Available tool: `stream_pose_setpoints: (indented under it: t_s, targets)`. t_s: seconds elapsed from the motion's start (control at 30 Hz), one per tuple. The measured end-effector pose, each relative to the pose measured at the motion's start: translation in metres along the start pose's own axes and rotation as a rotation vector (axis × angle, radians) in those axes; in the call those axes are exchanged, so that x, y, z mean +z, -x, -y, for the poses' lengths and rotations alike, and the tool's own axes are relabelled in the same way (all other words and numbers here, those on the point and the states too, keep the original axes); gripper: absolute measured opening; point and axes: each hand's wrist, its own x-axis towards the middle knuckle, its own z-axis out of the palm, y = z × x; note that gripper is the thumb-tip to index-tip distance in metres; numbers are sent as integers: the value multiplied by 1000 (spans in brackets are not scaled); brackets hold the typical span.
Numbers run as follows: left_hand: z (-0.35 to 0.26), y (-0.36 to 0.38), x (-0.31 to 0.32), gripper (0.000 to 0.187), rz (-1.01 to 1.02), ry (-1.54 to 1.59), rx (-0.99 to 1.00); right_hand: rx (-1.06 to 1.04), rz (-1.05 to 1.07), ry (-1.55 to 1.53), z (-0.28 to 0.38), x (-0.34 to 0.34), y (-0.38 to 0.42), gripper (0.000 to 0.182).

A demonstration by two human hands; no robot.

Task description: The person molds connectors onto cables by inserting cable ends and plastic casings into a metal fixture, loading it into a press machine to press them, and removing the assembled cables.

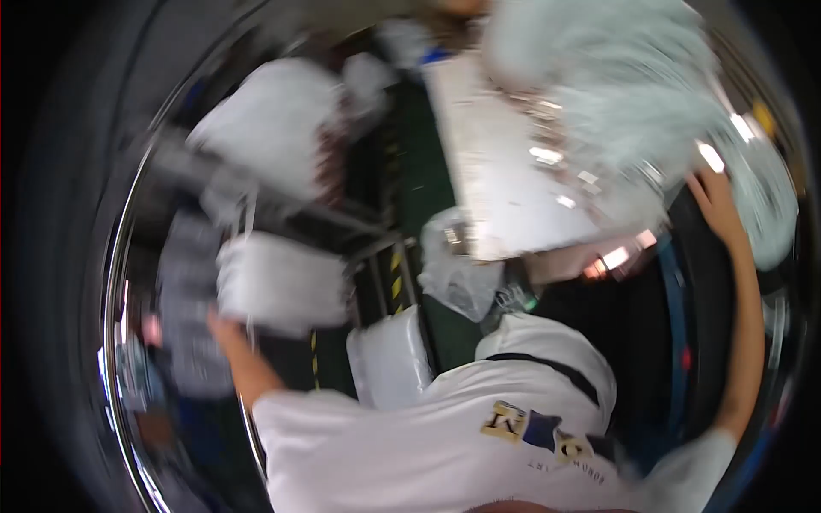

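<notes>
My left hand (224,328) is at the lower left corner of a white stack (282,284), which looks like folded sheets or bags. Its fingers are blurred and partly hidden against the stack, so the grip cannot be made out. Out to the right, my right hand (717,195) has its fingers stretched and apart. They reach the edge of a large pale green, plastic-looking pile (633,77), beside a bright reflection. Nothing shows held in them. The pile lies on a white tabletop (505,201) with shiny bits along its near side.
A larger white bundle (278,120) sits on a metal frame at upper left. Below it, a white wrapped pad (389,357) stands near my body. A clear plastic bag (462,272) hangs by the table corner. Yellow-black tape (396,278) marks the green floor.
</notes>
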Motion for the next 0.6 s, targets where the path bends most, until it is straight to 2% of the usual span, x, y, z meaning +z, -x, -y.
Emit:
stream_pose_setpoints:
  t_s: [0.03, 0.07, 0.1, 0.13, 0.17, 0.2, 0.23, 0.27, 0.37, 0.43, 0.47, 0.53, 0.6]
  targets:
    - [-34, -3, 21, 56, -16, -66, -107, -26, -23, -75, 17, -8, -3, 37]
    - [-89, -2, 47, 56, -25, -22, -244, -54, -16, -106, -6, 7, -4, 39]
    - [-145, 2, 61, 56, -23, 59, -274, -61, -21, -84, -10, 10, -2, 44]
    - [-206, 6, 88, 56, 12, 142, -223, -170, -123, -47, -13, 16, -3, 47]
    - [-272, 13, 107, 55, 57, 238, -167, -131, -22, 56, -8, 9, -2, 48]
    - [-340, 19, 126, 55, 108, 328, -83, -77, -114, 59, -7, 14, 0, 51]
    - [-408, 27, 142, 55, 164, 416, 13, 42, -16, 94, 2, 2, 4, 49]
    - [-466, 31, 145, 55, 207, 510, 102, 75, 5, 76, 23, -17, 6, 51]
    - [-645, 45, 146, 54, 337, 748, 389, 150, 3, 151, 18, -5, 3, 53]
    - [-744, 64, 137, 54, 432, 893, 537, 148, -39, 141, 15, 0, 4, 56]
    - [-793, 75, 132, 54, 490, 962, 608, 174, 4, 154, 14, 2, 2, 56]
    - [-871, 105, 118, 54, 614, 1081, 700, 148, -44, 181, 9, 11, 0, 57]
    - [-936, 133, 99, 54, 740, 1180, 775, 144, 0, 175, 10, 8, -1, 58]
